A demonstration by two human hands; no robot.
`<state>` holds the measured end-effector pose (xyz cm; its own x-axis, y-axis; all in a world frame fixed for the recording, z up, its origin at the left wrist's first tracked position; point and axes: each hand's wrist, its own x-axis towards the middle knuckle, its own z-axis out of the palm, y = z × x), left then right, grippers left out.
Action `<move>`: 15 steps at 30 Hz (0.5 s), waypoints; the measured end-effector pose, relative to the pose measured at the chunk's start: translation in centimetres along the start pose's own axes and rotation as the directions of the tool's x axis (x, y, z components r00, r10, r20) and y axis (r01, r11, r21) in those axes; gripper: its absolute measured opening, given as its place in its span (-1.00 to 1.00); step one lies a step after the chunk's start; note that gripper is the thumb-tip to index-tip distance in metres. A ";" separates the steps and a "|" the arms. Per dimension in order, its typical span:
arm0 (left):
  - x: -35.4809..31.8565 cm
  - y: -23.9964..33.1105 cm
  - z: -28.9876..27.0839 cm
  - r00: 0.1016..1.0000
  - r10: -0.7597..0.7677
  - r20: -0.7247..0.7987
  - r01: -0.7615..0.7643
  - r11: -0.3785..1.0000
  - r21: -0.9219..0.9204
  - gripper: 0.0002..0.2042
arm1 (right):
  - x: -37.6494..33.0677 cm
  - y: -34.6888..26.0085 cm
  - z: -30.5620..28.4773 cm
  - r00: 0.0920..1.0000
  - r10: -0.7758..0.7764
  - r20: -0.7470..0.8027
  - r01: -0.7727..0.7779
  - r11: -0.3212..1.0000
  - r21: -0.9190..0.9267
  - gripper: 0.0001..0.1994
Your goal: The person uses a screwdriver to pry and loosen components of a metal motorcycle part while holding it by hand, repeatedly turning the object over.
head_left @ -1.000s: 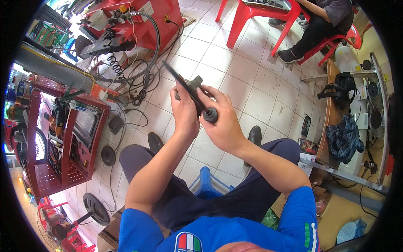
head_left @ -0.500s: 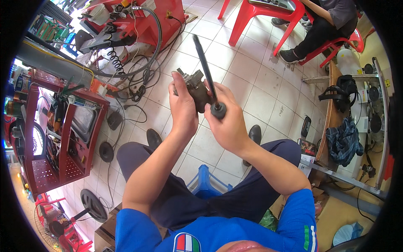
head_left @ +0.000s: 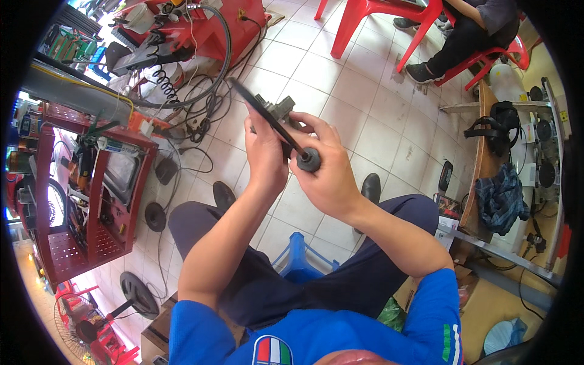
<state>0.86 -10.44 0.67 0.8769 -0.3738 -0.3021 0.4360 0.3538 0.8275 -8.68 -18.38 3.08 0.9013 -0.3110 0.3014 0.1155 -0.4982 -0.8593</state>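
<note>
both hands work a small metal part with a long black tool, held above the knees.

the left hand (head_left: 266,155) closes its grip around the grey part (head_left: 277,112), which sits at its fingertips. the right hand (head_left: 328,176) grips the tool (head_left: 271,125) at its round end, the shaft slanting up-left across the part. behind them lie the tiled floor (head_left: 365,115), a red cart (head_left: 79,201) at left and a red chair (head_left: 389,18) beyond.
</note>
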 end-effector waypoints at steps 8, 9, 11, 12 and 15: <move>0.3 0.0 -0.6 1.000 0.018 0.009 -0.018 1.000 0.008 -0.21 | 0.3 -0.2 0.0 0.999 0.023 -0.025 -0.023 1.000 -0.006 -0.45; -0.2 0.5 -0.3 1.000 -0.003 0.029 0.003 1.000 0.016 -0.21 | 0.2 -0.2 -0.1 1.000 0.011 -0.005 -0.011 1.000 0.013 -0.46; -0.7 1.3 0.1 0.998 -0.033 0.054 0.031 0.999 0.038 -0.21 | 0.0 -0.1 -0.2 1.000 0.017 -0.018 -0.015 0.995 0.097 -0.46; -0.5 1.1 0.0 1.000 0.000 0.024 -0.001 1.000 0.022 -0.20 | -0.1 -0.1 -0.1 0.998 0.035 -0.048 -0.027 0.986 0.164 -0.46; 0.1 0.7 0.0 0.997 0.079 -0.015 -0.079 0.997 0.026 -0.20 | 0.3 -0.2 0.1 0.996 0.054 -0.064 -0.048 0.994 0.096 -0.47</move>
<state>1.25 -10.19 1.19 0.9115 -0.3318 -0.2430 0.3604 0.3598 0.8606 -8.38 -18.32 3.30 0.8775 -0.3888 0.2806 0.1118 -0.4033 -0.9082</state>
